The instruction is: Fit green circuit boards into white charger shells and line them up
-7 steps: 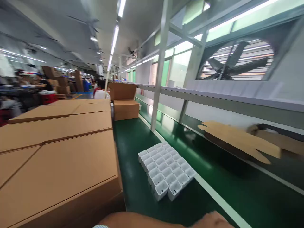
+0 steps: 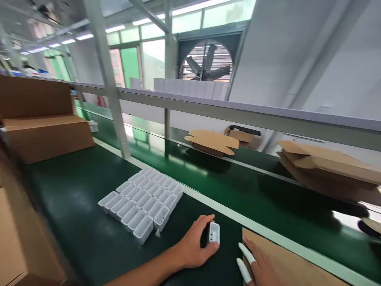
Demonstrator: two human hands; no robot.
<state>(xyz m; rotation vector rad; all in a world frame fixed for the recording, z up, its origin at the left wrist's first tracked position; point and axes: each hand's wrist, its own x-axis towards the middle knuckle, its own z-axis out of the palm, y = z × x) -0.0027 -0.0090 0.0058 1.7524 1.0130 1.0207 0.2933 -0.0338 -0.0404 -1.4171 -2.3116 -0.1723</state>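
Note:
My left hand (image 2: 196, 244) reaches over the green table from below. Its thumb and forefinger close round the two ends of a small white plastic box (image 2: 214, 233) with slots in its floor. Left of that hand, a block of several like boxes (image 2: 145, 198) stands in tight rows, open side up. My right hand (image 2: 262, 266), white covers on two fingertips, lies at the left part of a brown cardboard piece (image 2: 285, 258). Its fingers are stretched out and apart; the rest of it is cut off by the frame's bottom edge.
Brown cartons (image 2: 50, 135) stand at the left. A metal post (image 2: 111, 87) rises behind the white boxes, and a long shelf rail (image 2: 238, 111) runs across. Beyond a pale strip lies a dark green belt surface (image 2: 190, 171) with folded cardboard (image 2: 327, 167) past it.
The view has swung to the right and the large cartons have slid left. Both hands now show, with the single white box in my left; earlier only a forearm and blurred hand were visible.

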